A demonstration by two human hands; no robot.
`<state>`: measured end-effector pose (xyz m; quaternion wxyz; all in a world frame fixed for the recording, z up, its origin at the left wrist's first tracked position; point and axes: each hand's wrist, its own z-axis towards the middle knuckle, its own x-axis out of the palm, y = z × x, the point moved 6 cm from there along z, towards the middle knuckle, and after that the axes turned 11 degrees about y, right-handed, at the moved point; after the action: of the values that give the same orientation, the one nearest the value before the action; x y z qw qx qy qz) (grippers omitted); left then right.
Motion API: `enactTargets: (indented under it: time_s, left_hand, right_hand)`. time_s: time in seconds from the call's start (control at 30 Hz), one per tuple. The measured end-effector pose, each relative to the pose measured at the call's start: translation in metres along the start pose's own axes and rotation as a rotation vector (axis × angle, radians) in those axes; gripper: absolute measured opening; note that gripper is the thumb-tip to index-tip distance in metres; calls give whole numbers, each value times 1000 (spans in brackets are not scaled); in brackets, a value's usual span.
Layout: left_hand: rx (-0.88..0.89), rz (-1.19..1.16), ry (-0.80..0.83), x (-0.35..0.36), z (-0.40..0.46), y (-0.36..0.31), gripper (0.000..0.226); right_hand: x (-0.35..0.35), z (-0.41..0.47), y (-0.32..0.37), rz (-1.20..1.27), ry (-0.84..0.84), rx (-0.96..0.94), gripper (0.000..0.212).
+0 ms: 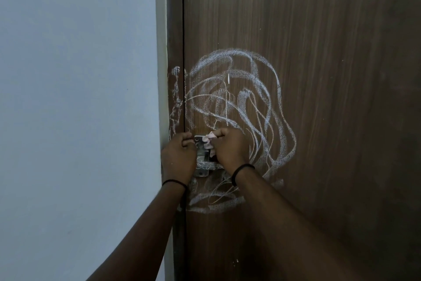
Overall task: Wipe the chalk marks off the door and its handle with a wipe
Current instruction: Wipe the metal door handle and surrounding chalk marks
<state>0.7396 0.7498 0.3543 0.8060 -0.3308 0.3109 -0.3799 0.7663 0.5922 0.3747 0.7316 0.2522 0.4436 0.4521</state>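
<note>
A dark brown wooden door (319, 75) carries wide loops of white chalk marks (239, 98) above, beside and below its metal handle plate (201, 162). More chalk streaks run down the door frame (175, 98). My right hand (227, 148) grips a small crumpled white wipe (209, 141) and holds it against the top of the handle plate. My left hand (178, 157) sits at the door's edge just left of the plate, fingers curled against it; whether they hold anything is hidden. The handle's lever is mostly covered by my right hand.
A pale grey-blue wall (75, 109) fills the left half of the view, up to the door frame. The door's right side (364, 166) is bare wood with no chalk.
</note>
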Motion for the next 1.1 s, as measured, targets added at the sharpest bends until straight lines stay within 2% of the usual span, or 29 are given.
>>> enactTargets:
  time_s: [0.07, 0.17, 0.23, 0.3, 0.37, 0.43, 0.5, 0.53, 0.6, 0.67, 0.73, 0.93, 1.1]
  left_hand:
    - [-10, -22, 9, 0, 0, 1, 30]
    - [-28, -60, 25, 1, -1, 3, 31]
    - [-30, -83, 29, 1, 0, 3, 31]
    - [-25, -81, 21, 1, 0, 5, 31]
    - [-22, -79, 17, 0, -1, 6, 31]
    - [-21, -83, 26, 1, -1, 7, 30]
    - [-19, -83, 31, 1, -1, 8, 30]
    - [-17, -81, 33, 2, -1, 8, 30]
    - [-14, -74, 32, 2, 0, 8, 30]
    - [-17, -70, 29, 2, -1, 8, 29]
    - [-14, -61, 35, 3, -2, 7, 29]
    - [5, -34, 17, 4, -2, 7, 28]
    - [14, -29, -6, 4, -5, 4, 26]
  right_hand:
    - [4, 3, 1, -97, 61, 6, 11]
    - [10, 7, -6, -301, 193, 120, 8]
    - [7, 6, -7, -247, 114, 110, 8]
    - [5, -1, -2, -104, -14, 18, 12]
    - [5, -2, -1, -95, -27, -21, 14]
    - [6, 6, -7, -211, 119, 70, 14]
    - [7, 10, -17, -264, 267, 197, 27]
    - [7, 10, -20, -218, 275, 222, 30]
    - [5, 7, -19, -131, 163, 171, 7]
    - [5, 1, -20, -73, 64, 101, 12]
    - [6, -2, -28, 25, 71, 101, 12]
    - [6, -2, -45, 392, 428, 265, 9]
    - [2, -15, -65, 570, 619, 408, 30]
